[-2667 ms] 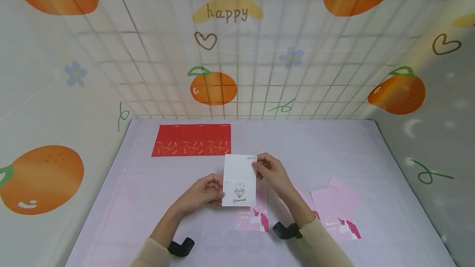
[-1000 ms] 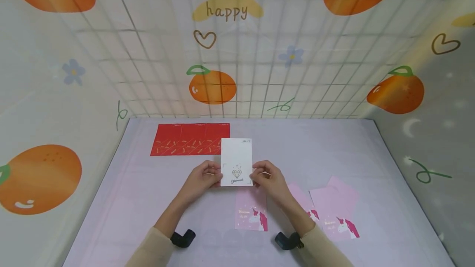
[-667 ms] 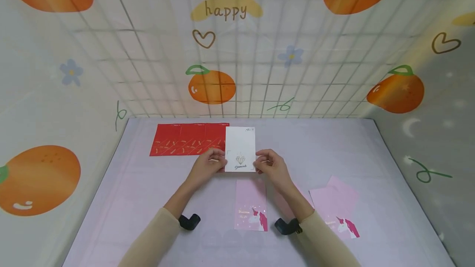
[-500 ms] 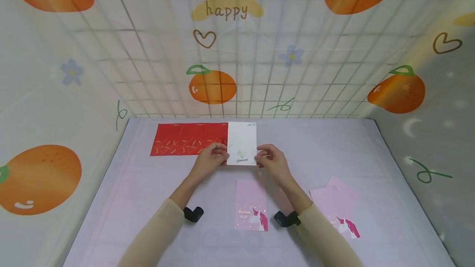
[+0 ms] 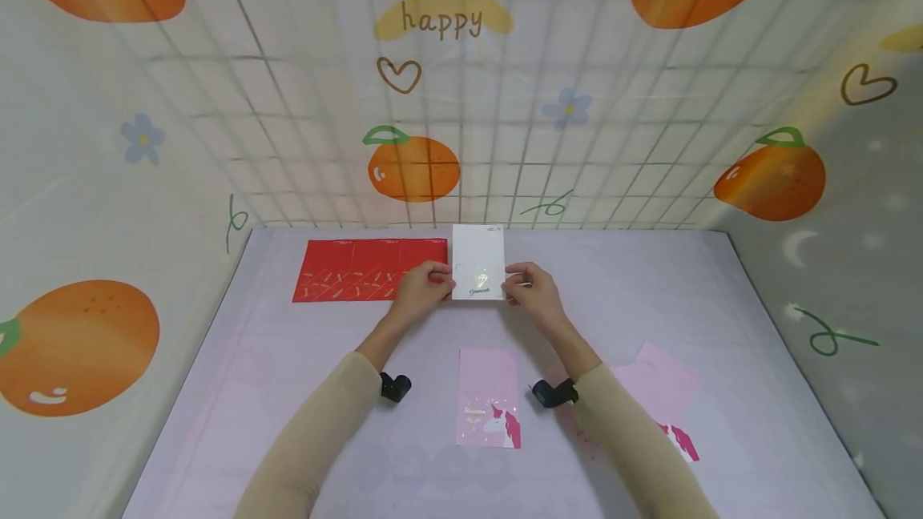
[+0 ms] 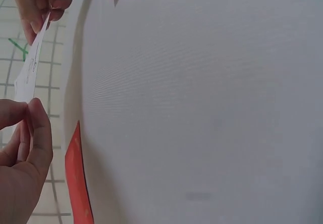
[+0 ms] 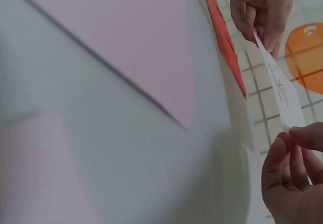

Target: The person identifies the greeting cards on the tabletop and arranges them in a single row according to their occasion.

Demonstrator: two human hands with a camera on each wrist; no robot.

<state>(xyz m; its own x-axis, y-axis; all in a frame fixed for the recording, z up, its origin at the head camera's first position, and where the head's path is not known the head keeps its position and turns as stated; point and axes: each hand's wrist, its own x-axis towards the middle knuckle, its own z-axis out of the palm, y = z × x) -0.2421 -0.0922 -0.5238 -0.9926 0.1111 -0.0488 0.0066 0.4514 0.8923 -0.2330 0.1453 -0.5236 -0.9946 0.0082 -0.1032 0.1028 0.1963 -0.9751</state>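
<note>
Carried the white card [image 5: 479, 253] farther toward twelve o'clock since a second ago, clear of its overlap with the row of red cards [image 5: 353, 267], now at its nine o'clock in the head view, and held above the tabletop [image 5: 252, 343], not yet set down. Pinch it between thumb and fingers, left hand [image 5: 422, 291] at its eight o'clock edge and right hand [image 5: 535, 295] at its four, with no gap beyond the card's own thickness. Seem to have brought it roughly level with that row, leaving the pink unicorn card [image 5: 477, 379] fully in sight at six o'clock
</note>
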